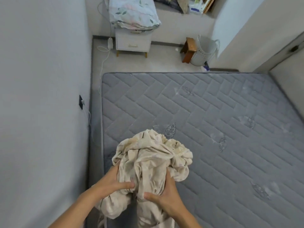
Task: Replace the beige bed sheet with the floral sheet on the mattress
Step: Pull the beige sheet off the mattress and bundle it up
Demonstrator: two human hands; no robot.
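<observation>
With both our left hand (113, 181) and right hand (166, 195) clutching the bunched beige sheet (151, 158), we should gather its trailing folds before carrying it off the bare mattress (230, 129).

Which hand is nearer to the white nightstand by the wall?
Left. The left hand grips the beige sheet on the side toward the nightstand; the right hand grips it farther right and lower. Both are far away.
</observation>
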